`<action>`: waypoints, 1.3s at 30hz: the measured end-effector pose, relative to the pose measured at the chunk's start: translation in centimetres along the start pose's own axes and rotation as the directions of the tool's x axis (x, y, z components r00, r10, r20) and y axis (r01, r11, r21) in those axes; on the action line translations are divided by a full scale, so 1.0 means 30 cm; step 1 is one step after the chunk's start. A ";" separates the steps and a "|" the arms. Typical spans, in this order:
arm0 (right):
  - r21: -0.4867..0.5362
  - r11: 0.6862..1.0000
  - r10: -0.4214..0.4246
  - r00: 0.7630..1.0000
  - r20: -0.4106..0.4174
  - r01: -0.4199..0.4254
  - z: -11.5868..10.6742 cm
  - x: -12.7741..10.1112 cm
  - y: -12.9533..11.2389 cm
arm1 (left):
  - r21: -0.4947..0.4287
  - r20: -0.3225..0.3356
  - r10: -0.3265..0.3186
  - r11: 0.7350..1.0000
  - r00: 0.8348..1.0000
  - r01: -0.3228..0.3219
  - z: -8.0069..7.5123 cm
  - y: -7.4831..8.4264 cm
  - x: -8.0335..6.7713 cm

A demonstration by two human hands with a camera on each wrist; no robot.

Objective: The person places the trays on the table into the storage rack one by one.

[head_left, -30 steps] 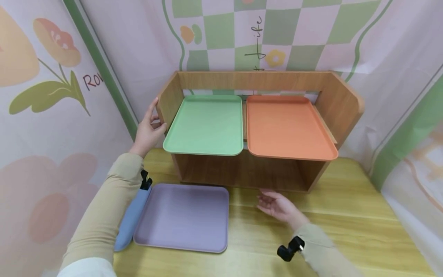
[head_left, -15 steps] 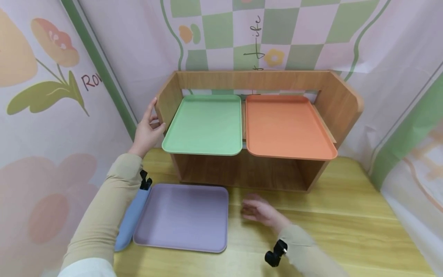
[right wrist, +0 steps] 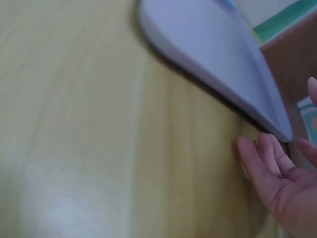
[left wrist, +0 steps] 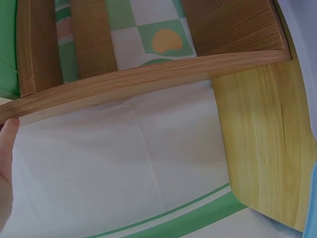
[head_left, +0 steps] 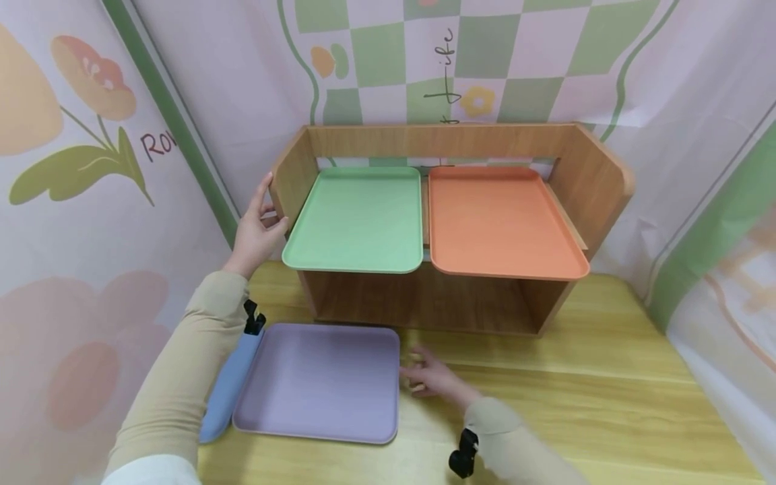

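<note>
Lilac in colour, the purple tray (head_left: pixel 318 382) lies flat on the yellow surface (head_left: pixel 576 397), its right edge just at the fingertips of the right hand (head_left: pixel 432 379), whose fingers are loosely spread and hold nothing. The left hand (head_left: pixel 257 229) rests straight-fingered against the outer left panel of the wooden shelf (head_left: pixel 451 143), seemingly to steady it, with the green tray (head_left: pixel 358 222) just beyond. Only the right wrist view shows the gap between fingers (right wrist: pixel 270 158) and tray rim; the left wrist view shows only a fingertip under the panel edge.
</note>
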State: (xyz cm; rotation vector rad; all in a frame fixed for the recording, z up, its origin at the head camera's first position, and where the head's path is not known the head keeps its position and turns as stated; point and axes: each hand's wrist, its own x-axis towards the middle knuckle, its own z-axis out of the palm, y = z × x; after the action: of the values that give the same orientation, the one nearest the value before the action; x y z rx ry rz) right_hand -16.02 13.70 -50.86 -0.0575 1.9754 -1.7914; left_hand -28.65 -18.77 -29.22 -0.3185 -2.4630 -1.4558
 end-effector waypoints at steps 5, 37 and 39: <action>-0.088 0.996 -0.028 0.999 -0.023 0.025 0.024 0.010 0.026 | 0.001 -0.003 -0.001 1.000 1.000 0.001 0.000 -0.004 -0.003; -0.626 0.736 -0.396 0.914 -0.089 0.258 0.131 0.052 0.042 | 0.017 0.005 -0.015 1.000 1.000 0.014 -0.003 0.000 -0.003; -0.619 0.731 -0.426 0.901 -0.084 0.288 0.128 0.053 0.048 | 0.022 0.003 -0.015 1.000 1.000 0.015 -0.004 0.002 -0.004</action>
State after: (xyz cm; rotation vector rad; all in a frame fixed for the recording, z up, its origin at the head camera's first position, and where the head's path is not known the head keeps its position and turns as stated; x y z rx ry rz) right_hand -15.64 9.81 -52.86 -0.4994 2.7892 -1.3352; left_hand -28.51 -18.84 -29.16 -0.2985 -2.4870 -1.4349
